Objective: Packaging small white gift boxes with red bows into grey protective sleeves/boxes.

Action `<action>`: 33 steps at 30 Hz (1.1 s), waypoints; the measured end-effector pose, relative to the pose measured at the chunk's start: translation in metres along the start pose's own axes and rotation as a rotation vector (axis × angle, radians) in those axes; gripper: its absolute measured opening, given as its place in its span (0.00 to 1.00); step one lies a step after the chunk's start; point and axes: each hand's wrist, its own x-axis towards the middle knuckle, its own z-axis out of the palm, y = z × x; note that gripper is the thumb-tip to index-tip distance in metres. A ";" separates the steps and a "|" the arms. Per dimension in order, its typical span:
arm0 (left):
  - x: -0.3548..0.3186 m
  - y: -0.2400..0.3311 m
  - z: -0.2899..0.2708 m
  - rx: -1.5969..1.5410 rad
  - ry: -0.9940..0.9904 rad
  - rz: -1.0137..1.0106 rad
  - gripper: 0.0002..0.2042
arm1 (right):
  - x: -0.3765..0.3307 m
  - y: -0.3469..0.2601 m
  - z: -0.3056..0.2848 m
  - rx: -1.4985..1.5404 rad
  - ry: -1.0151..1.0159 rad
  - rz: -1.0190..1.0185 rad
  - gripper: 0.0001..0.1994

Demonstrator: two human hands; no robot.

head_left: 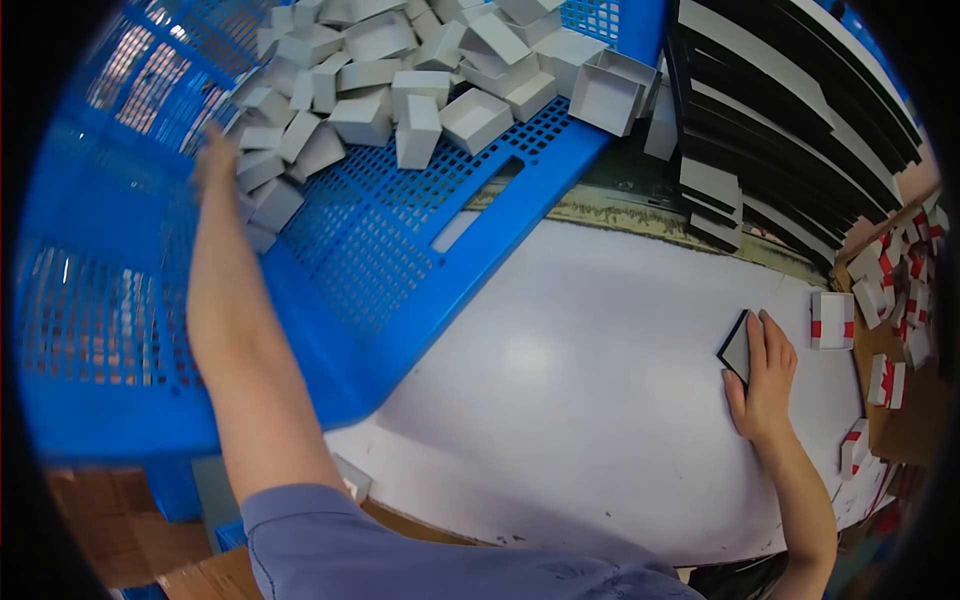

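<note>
My left hand [213, 162], smeared by motion, reaches into a big blue perforated plastic crate [340, 290]. It is beside a heap of small white cardboard boxes [418, 130]; its fingers are too blurred to show whether they touch or hold one. On the right side of the white tabletop [540, 340], my right hand [768, 375] grips a flat grey block with black edges [738, 348]. The thumb is on its near side and the fingers lie over its right side. Part of the block is hidden under the hand.
Stacked black-and-white sheets [790, 120] stand at the back right, with an open white box [612, 92] between them and the crate. White boxes with red bands [832, 320] lie along the table's right edge; several more fill a brown cardboard carton [905, 425].
</note>
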 end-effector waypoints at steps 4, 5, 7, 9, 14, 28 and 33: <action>-0.044 -0.023 0.194 -0.671 -2.092 -0.698 0.41 | 0.026 -0.014 0.011 -0.180 -0.148 0.045 0.36; -0.070 -0.007 0.200 -0.537 -1.846 -0.601 0.41 | 0.025 -0.016 0.007 -0.197 -0.153 0.048 0.36; -0.092 0.026 0.163 -0.259 -1.290 -0.434 0.42 | 0.023 -0.015 0.006 -0.168 -0.130 0.032 0.37; -0.108 0.064 0.128 0.010 -0.736 -0.247 0.43 | 0.021 -0.013 0.006 -0.148 -0.118 0.021 0.37; -0.138 0.104 0.087 -0.147 -0.673 0.054 0.41 | 0.021 -0.014 0.010 -0.132 -0.091 0.003 0.37; -0.175 0.084 0.254 -0.532 -0.833 0.047 0.43 | 0.020 -0.012 -0.001 -0.134 -0.076 0.007 0.37; -0.230 0.133 0.310 -0.770 -0.951 0.366 0.42 | 0.023 -0.015 0.007 -0.127 -0.048 0.005 0.36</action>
